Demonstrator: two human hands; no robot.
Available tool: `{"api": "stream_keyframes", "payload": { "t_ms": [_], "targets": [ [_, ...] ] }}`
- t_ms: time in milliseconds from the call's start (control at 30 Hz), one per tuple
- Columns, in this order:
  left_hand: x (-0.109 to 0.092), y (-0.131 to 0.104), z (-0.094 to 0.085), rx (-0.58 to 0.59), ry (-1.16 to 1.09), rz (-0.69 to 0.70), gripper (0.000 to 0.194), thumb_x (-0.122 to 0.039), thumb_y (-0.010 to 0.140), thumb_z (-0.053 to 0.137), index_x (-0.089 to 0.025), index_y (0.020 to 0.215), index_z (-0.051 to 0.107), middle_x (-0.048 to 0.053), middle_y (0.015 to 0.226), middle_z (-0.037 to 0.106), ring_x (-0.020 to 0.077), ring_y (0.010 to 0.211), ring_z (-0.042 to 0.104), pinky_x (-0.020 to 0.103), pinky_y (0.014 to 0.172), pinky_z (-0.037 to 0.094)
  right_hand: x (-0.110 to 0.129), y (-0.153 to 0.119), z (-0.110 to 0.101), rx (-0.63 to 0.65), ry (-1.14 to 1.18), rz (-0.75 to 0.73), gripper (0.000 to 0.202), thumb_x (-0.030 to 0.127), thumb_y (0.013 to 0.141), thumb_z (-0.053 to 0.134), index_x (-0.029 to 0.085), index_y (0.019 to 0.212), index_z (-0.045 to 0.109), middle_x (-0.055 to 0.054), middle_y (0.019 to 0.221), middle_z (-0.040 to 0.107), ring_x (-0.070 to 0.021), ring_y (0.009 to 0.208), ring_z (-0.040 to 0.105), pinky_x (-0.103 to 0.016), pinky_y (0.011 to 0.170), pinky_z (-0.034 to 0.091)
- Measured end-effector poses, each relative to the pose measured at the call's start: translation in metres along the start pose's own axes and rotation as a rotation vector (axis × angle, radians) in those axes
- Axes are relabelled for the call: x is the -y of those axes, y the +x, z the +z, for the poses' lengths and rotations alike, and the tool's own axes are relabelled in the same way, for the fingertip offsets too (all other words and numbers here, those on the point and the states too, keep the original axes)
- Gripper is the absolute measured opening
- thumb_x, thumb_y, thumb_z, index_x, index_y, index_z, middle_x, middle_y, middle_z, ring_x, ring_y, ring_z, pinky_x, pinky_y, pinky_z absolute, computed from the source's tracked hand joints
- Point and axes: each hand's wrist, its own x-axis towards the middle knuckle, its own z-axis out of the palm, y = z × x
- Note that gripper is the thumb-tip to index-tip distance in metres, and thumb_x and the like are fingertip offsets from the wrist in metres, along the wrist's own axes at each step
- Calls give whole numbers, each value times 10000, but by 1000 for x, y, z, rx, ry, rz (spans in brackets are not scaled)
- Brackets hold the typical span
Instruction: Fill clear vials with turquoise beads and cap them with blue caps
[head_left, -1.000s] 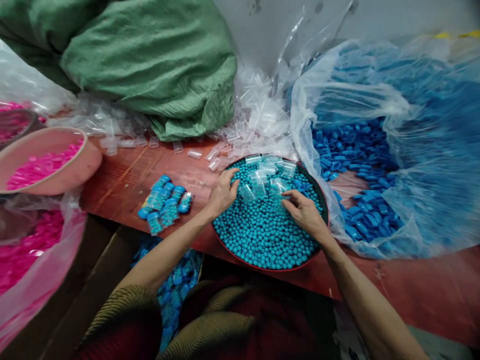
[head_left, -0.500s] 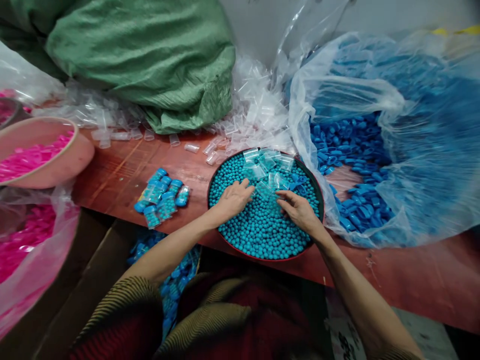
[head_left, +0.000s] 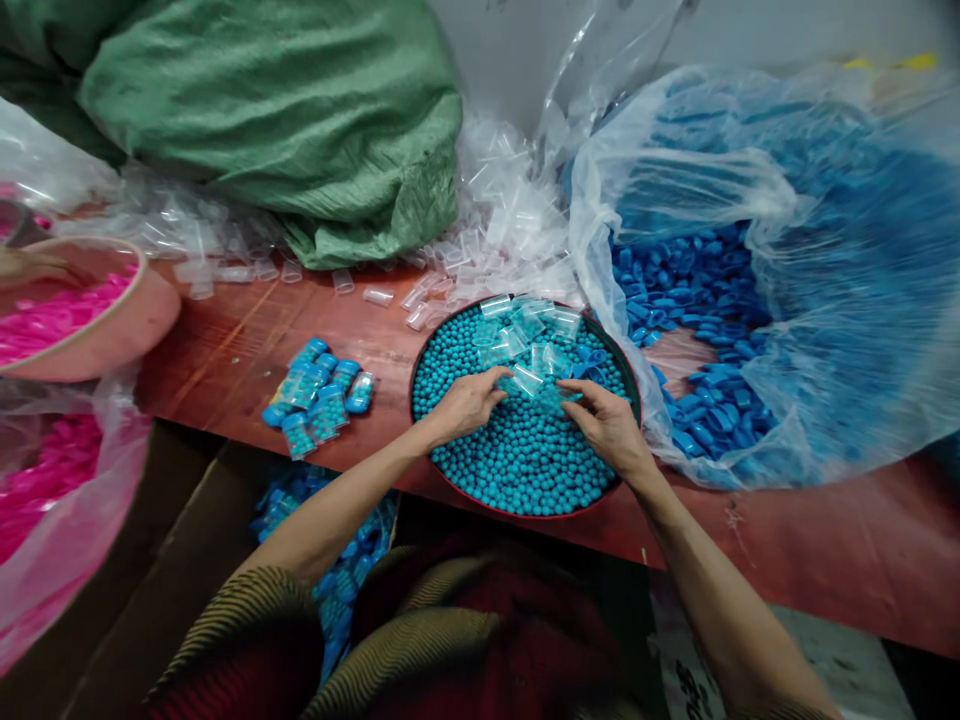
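One bead basin (head_left: 631,374), one pink bowl (head_left: 146,318)

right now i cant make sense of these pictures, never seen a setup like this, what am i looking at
There is no machine here: you see a person's bare left hand and right hand. Every picture comes from one camera on that person's head, looking forward and down.

Both hands are over a round bowl of blue beads, with clear tubes at the fingertips; whether either hand grips one is hard to tell.

On the red table, bead-filled tubes with blue ends lie left of the bowl, and an open bag of blue pieces stands right. Behind is a green sack. Far left, another person's hand reaches into a pink bowl.
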Motion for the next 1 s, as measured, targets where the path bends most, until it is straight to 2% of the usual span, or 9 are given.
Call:
{"api": "stream_keyframes", "payload": {
  "t_ms": [133,233,333,433,533,667,733,867,1000],
  "targets": [
    [3,-2,3,2,-462,-108,254,-217,836,451,-169,1065,548,-12,705,549,139,661,567,253,622,468,1,-3,0,-7,-103,-35,253,268,802,539,176,1027,609,-70,892,684,-179,687,629,-332,689,511],
    [6,-2,6,41,-685,-151,285,-240,816,474,-170,1088,520,-34,674,496,104,586,520,212,535,432,3,-3,-1,-8,-68,1,324,257,795,536,185,1109,570,-60,903,666,-170,662,620,-340,679,515],
    [4,-2,9,31,-756,-154,283,-222,787,512,-171,1066,511,-49,657,459,90,571,499,211,547,433,14,-3,1,-76,174,101,355,300,802,539,210,1145,534,-41,905,643,-154,626,624,-328,625,529],
    [-5,-3,14,-1,-878,-220,262,-215,775,524,-174,1029,471,-40,698,483,114,648,567,222,575,446,30,-4,12,-168,465,249,316,390,767,598,217,1002,478,2,779,629,-148,558,626,-295,524,528],
    [-20,-8,19,-54,-1093,-262,348,-199,740,558,-175,1068,444,-9,814,556,123,754,592,223,632,452,40,-8,30,-133,600,329,374,457,728,643,221,897,408,46,673,604,-132,483,607,-250,446,493],
    [-39,-17,26,-48,-1341,-266,532,-186,677,615,-166,1168,409,16,913,593,114,792,572,231,700,446,39,-18,48,-57,601,350,374,489,746,625,216,880,408,56,647,595,-116,460,590,-223,426,455],
    [-44,-20,31,-71,-1286,-264,552,-204,688,635,-163,1186,403,18,914,597,120,806,570,246,739,445,38,-23,51,-31,545,329,306,453,781,593,217,873,422,41,668,611,-118,487,597,-231,463,462],
    [-46,-24,38,-167,-989,-225,430,-264,751,616,-169,1136,447,12,894,584,135,803,568,270,755,456,40,-30,46,29,309,207,119,331,828,514,214,844,499,-8,750,665,-138,593,619,-256,571,473],
    [-38,-30,31,-160,-642,-139,356,-252,782,589,-179,1109,469,36,954,600,174,880,589,335,832,478,40,-22,29,205,-41,67,168,282,865,446,225,852,604,-12,732,679,-172,674,628,-269,619,443]
  ]
}}
